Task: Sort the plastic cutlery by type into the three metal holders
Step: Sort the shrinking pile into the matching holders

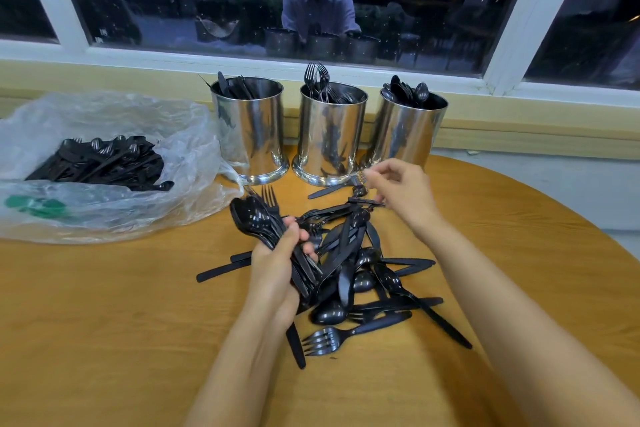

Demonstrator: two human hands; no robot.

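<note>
the left hand (273,267) was clamped around a bundle (254,215) of spoons and forks, bowls and tines pointing away from the person and up to the left, above the near-left side of the pile (356,263) of loose black cutlery on the table (104,305). the right hand (401,198) hung over the far edge of that pile with its fingers curled and its fingertips drawn close together; whether they had closed on anything could not be told. just left of those fingertips lay a fork (360,179), its tines toward the hand and its handle running away to the left and slightly nearer the person, so its long axis lay roughly crosswise. the right hand was plainly the nearer one to it. straight beyond the fork, almost touching it, stood the middle holder (329,135) with forks inside, between the left holder (249,128) with knives and the right holder (405,132) with spoons. the likely next move, then, was a short lift forward and up, turning the fork upright. a plastic bag (194,135) with more cutlery lay at the left.
</note>
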